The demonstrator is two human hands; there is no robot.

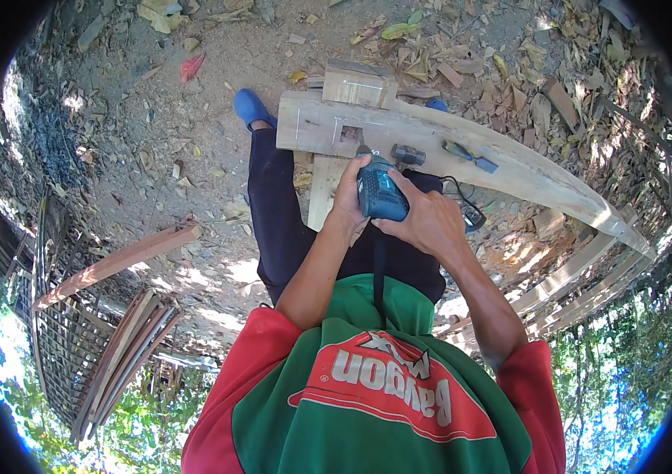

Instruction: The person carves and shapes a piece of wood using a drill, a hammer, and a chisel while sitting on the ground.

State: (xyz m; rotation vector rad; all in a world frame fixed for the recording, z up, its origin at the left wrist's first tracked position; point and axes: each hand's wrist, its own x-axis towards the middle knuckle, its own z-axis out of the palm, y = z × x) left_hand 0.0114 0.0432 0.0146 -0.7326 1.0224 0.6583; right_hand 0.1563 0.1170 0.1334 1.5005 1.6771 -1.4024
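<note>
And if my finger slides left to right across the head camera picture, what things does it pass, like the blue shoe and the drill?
Reddish wooden plank → blue shoe → teal power drill → chisel lying on the big curved board.

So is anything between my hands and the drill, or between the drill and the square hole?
Nothing visible: your left hand and right hand are directly on the drill, its front close to the square hole.
</note>
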